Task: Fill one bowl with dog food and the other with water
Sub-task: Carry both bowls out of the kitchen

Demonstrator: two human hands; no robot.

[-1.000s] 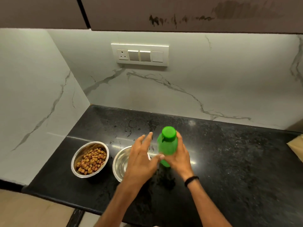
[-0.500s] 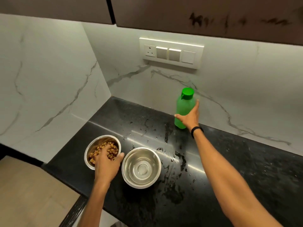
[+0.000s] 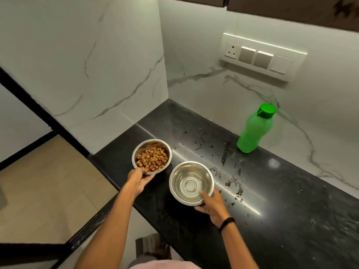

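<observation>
Head-worn camera looks steeply down, close over the countertop [image 3: 272, 220] corner.

Black, speckled countertop [image 3: 281, 220] with pale glints of spilled water; white marble-patterned wall [image 3: 194, 61] with grey veining. Bright green bottle [image 3: 254, 133] with darker green cap [image 3: 267, 110]. Two silver steel bowls: the left bowl [image 3: 136, 152] holds brown and tan kibble [image 3: 152, 159]; the right bowl [image 3: 172, 183] shows bare silver. Black wristband [image 3: 226, 223]. Cream switch panel [image 3: 261, 56].
</observation>
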